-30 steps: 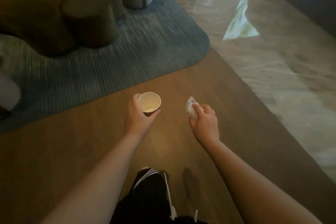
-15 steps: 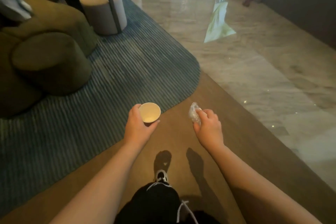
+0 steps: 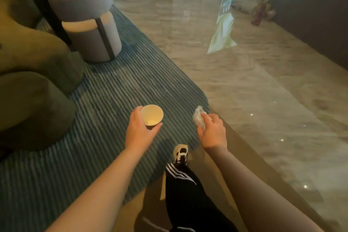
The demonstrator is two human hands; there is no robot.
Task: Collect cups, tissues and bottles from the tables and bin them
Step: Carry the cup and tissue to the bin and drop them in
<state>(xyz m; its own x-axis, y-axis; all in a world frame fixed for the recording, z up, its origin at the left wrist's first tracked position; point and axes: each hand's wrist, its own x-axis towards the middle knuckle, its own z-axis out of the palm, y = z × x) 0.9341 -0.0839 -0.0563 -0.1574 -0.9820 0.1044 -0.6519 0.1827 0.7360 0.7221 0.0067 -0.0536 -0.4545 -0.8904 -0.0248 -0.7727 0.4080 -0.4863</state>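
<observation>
Both arms stretched forward, left hand curled round a paper cup, right hand pinching a crumpled tissue

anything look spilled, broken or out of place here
Nothing looks spilled. The paper cup in the left hand sits upright and looks nearly empty. The right hand holds a crumpled clear bottle, crushed but contained. The one oddity: a cluster of bags and items on the marble floor by the far wall.
</observation>
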